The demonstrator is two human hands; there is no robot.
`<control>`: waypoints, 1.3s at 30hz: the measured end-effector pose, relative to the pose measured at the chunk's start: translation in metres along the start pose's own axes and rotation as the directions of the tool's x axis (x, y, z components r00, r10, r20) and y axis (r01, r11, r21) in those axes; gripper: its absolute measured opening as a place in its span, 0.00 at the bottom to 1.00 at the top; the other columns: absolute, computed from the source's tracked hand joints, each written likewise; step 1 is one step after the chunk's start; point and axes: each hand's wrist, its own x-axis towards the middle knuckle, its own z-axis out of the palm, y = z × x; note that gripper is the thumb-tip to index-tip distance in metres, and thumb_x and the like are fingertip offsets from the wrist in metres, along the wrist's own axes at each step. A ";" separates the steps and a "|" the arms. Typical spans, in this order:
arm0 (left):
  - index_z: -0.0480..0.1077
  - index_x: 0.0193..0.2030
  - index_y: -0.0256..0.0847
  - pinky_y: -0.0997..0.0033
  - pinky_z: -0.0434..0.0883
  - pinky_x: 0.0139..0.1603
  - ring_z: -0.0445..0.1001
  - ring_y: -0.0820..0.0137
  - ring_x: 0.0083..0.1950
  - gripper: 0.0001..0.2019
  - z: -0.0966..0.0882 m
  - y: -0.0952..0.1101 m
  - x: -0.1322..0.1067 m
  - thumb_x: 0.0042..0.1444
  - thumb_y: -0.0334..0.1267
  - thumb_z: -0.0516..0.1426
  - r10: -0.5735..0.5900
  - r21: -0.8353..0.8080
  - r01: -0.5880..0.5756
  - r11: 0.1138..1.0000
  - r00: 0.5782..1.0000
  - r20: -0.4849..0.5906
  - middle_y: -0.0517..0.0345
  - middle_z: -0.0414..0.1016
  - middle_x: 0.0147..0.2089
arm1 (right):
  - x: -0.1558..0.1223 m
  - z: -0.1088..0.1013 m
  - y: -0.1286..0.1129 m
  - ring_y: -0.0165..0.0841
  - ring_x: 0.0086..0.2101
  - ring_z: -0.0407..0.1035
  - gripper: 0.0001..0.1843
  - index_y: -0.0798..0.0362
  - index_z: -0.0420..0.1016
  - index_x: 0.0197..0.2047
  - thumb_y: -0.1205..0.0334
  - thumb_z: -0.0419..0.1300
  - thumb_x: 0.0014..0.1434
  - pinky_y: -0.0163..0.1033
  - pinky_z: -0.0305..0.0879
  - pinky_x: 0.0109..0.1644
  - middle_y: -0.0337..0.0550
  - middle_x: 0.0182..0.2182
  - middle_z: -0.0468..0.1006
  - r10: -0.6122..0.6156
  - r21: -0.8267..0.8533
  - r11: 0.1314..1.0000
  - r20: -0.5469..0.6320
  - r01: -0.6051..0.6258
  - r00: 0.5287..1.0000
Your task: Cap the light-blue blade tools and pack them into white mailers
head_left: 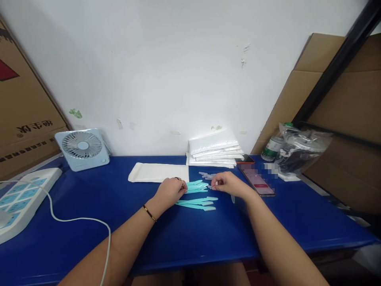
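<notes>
cable (77, 219): 1 white cord, nearest thing, loops over the blue table (184, 242) on the left

power strip (21, 198): 1, white w/ pale blue sockets, far left edge

loose teal razors (197, 203): 3 as far as I can count, lying flat just in front of the hands. Long axis runs left-right, abt parallel to the table's front edge. Thin ends point left, broader ends point right, and they're side by side, touching or nearly.

left hand (170, 192): palm down, fingers closed round one end of a 2nd bunch; ring on one finger, thin bracelet on the wrist

held teal razors (197, 185): 2, maybe 3, they overlap so can't be sure. Same left-right axis, free ends stick out to the right toward the other hand, just behind the loose ones, low over the table.

right hand (228, 183): fingers curled, thumb + forefinger pinched on a small pale piece (216, 183) – too tiny to say what it is

clear caps (206, 174): a few small see-thru bits scattered just behind the hands, no exact count possible

phone (257, 181): 1, screen lit, lying flat right of the right hand

flat white pouch (154, 172): 1, lying alone behind the left hand

fan (82, 148): 1 small pale blue desk fan, back left, leaning toward the wall

pouch stack (214, 152): 5 or so white pouches piled vs the wall – edges blur together

bottle (271, 147): 1, green cap, back right, beside a crumpled plastic bag (300, 151)

cardboard (342, 107): sheets leaning at both far sides
</notes>
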 end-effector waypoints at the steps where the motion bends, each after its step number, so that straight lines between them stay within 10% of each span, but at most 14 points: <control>1: 0.73 0.27 0.41 0.70 0.62 0.36 0.71 0.68 0.33 0.08 0.000 0.000 0.000 0.53 0.34 0.53 0.002 0.000 -0.002 1.000 1.000 -0.002 0.56 0.77 0.34 | 0.001 0.002 -0.002 0.29 0.23 0.65 0.04 0.52 0.78 0.29 0.62 0.62 0.49 0.33 0.57 0.26 0.39 0.21 0.74 -0.009 -0.025 1.000 0.001 0.009 1.000; 17: 0.73 0.28 0.42 0.70 0.62 0.37 0.72 0.68 0.33 0.08 0.002 0.016 -0.002 0.54 0.33 0.54 0.067 0.036 -0.070 0.997 0.995 0.072 0.58 0.77 0.33 | 0.000 0.012 -0.027 0.33 0.28 0.70 0.04 0.51 0.79 0.30 0.64 0.62 0.50 0.35 0.62 0.31 0.41 0.28 0.78 -0.110 -0.025 0.993 0.070 0.112 0.991; 22: 0.73 0.32 0.42 0.70 0.62 0.37 0.72 0.69 0.35 0.07 0.001 0.015 -0.003 0.55 0.32 0.53 0.072 0.063 -0.075 0.995 0.996 0.051 0.59 0.76 0.35 | -0.032 -0.023 -0.017 0.33 0.30 0.70 0.10 0.51 0.78 0.32 0.57 0.57 0.55 0.35 0.60 0.31 0.42 0.29 0.78 0.117 -0.167 0.974 -0.210 -0.153 0.971; 27: 0.73 0.36 0.44 0.70 0.64 0.38 0.72 0.69 0.38 0.05 -0.002 0.017 -0.005 0.54 0.35 0.56 0.084 0.047 -0.085 0.995 0.996 0.017 0.60 0.75 0.39 | -0.069 -0.021 0.000 0.35 0.27 0.69 0.12 0.54 0.76 0.27 0.53 0.61 0.50 0.36 0.57 0.28 0.47 0.26 0.77 0.387 -0.269 0.854 -0.244 -0.445 0.889; 39: 0.73 0.30 0.41 0.71 0.65 0.36 0.73 0.70 0.35 0.07 0.005 0.019 -0.005 0.56 0.34 0.54 0.094 0.057 -0.099 0.993 0.992 0.089 0.60 0.75 0.33 | -0.049 0.027 -0.022 0.30 0.27 0.67 0.06 0.50 0.78 0.30 0.60 0.60 0.54 0.34 0.61 0.31 0.41 0.30 0.76 0.087 -0.075 0.992 -0.145 -0.098 0.986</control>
